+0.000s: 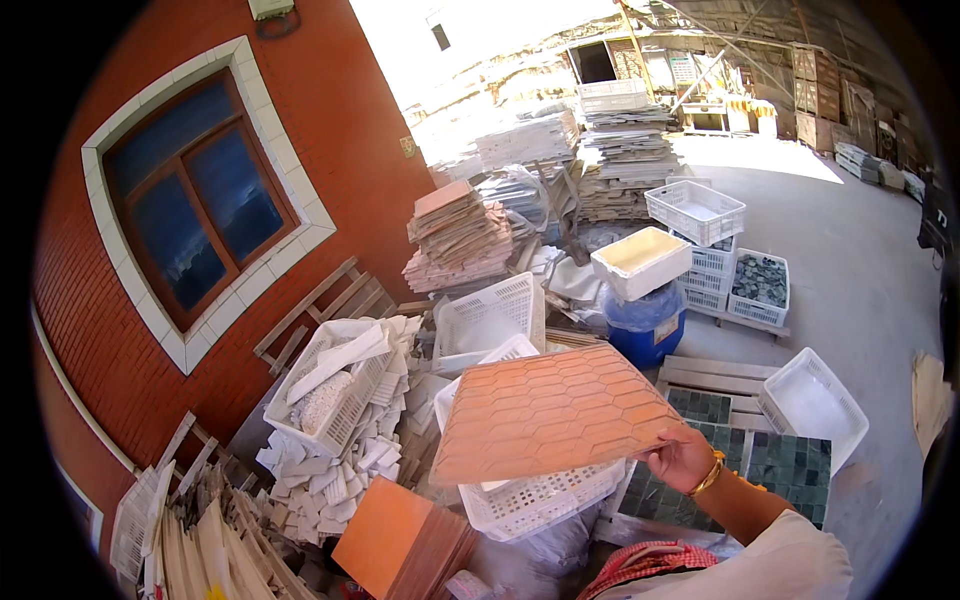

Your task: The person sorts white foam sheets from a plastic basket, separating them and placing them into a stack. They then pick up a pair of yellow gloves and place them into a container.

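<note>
An orange board (555,415) with a raised pattern of long hexagons is held out flat and slightly tilted. My right hand (682,457), wearing a gold bracelet, grips it closed at its near right corner. Beneath the board, partly covered by it, is a white perforated plastic crate (545,505). A stack of similar orange boards (385,540) stands to the lower left of the crate. Dark green mosaic tile sheets (790,470) lie just right of my hand. My left hand does not show.
White crates with broken pale tile pieces (330,455) heap up at the left, near a red wall (340,130) with a window. A blue drum (648,335) bears a white foam box (640,262). Stacked crates (705,262) and a tilted white crate (815,405) stand on the right.
</note>
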{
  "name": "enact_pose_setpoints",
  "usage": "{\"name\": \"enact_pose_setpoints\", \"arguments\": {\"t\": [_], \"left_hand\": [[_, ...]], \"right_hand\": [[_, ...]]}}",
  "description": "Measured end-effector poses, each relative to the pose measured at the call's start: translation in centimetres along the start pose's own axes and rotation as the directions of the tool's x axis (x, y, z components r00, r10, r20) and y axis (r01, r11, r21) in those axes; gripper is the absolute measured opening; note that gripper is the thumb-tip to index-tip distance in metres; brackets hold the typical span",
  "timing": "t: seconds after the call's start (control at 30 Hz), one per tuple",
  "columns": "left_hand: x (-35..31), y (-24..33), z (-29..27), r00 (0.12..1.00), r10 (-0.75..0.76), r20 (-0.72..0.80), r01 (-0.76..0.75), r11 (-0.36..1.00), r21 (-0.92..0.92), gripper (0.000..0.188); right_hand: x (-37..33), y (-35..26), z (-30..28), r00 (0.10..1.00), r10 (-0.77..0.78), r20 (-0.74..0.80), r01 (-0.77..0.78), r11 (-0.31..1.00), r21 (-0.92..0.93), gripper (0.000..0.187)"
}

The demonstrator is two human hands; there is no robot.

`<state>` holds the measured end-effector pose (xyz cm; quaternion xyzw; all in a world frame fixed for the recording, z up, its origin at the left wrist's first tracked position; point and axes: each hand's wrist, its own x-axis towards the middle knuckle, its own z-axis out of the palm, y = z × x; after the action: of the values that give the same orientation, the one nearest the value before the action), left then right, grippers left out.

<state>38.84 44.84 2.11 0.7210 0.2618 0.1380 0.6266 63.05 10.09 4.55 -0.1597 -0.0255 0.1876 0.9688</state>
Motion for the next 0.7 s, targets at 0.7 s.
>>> {"name": "enact_pose_setpoints", "arguments": {"t": [0.7], "left_hand": [[25.3,-2.4,22.2,0.853,-0.349,0.389,0.103,0.842,0.53,0.028]], "right_hand": [[25.0,-5.7,-32.0,0.603,-0.471,-0.644,0.681,0.725,0.108,0.011]]}}
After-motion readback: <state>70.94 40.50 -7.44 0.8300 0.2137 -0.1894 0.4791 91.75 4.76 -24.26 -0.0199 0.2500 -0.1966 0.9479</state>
